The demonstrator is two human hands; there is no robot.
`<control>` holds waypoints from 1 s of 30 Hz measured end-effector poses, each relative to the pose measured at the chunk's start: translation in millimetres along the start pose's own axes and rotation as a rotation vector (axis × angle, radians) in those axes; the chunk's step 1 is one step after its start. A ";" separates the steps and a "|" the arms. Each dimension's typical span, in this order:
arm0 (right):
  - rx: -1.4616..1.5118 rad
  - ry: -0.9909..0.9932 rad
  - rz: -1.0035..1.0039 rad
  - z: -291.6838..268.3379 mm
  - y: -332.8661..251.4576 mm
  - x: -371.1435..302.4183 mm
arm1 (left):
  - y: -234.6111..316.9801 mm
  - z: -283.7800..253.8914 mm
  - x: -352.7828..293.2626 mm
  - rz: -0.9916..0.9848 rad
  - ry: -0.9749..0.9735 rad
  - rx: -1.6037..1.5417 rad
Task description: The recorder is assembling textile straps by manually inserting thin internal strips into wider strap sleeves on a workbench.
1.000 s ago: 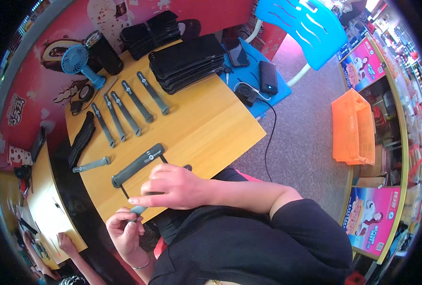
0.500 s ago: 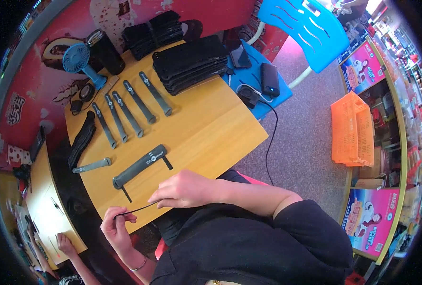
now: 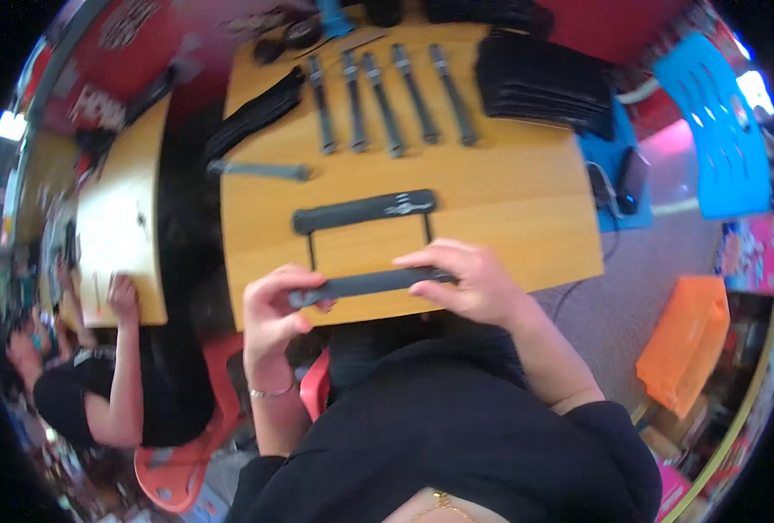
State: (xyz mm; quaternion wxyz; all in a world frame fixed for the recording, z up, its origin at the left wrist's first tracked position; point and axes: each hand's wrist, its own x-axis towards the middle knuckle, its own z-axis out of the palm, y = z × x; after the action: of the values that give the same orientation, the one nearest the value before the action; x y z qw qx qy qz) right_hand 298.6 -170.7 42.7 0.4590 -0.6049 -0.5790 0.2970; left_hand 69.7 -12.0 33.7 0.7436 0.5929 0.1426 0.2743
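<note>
A dark grey flat strap (image 3: 369, 284) stretches between my two hands, near the table's front edge, its broad face turned up. My left hand (image 3: 280, 305) grips its left end, and my right hand (image 3: 467, 277) pinches its right end between thumb and fingers. Just beyond them on the table lies a wider dark grey band (image 3: 365, 211) with pale printing and two thin black straps sticking out toward me. Farther back, several narrow grey straps (image 3: 411, 94) lie side by side. Another grey strap (image 3: 265, 170) rests crosswise at the table's left edge.
Black folded pieces (image 3: 260, 113) lie at the table's left, and a thick black stack (image 3: 544, 83) at the back right. A blue chair (image 3: 718, 131) and an orange basket (image 3: 685, 344) stand to the right. At left, another person's hand (image 3: 124, 299) rests on a second table (image 3: 117, 218).
The view has swung round to the left. The strap in my hands, edge-on before, now shows its broad face, and my hands sit more level with each other.
</note>
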 end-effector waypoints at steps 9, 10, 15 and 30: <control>-0.076 0.050 -0.004 -4.0 4.6 9.8 | 10.7 -0.3 3.6 -0.167 0.121 0.130; -0.059 0.050 0.037 -5.1 5.2 10.2 | 9.9 -0.9 3.5 -0.169 0.130 0.135; -0.020 0.157 0.074 -11.2 19.0 7.8 | 3.5 -0.7 11.2 -0.135 0.236 0.118; 0.471 0.265 0.403 -3.5 46.9 8.3 | -15.1 -21.0 16.6 -0.291 0.407 0.298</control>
State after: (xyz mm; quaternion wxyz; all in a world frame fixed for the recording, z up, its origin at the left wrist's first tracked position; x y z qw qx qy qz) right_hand 323.1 -159.1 3.5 0.5897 -0.6178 -0.2985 0.4260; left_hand 75.5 12.2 15.7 0.6359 0.6016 0.4111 0.2542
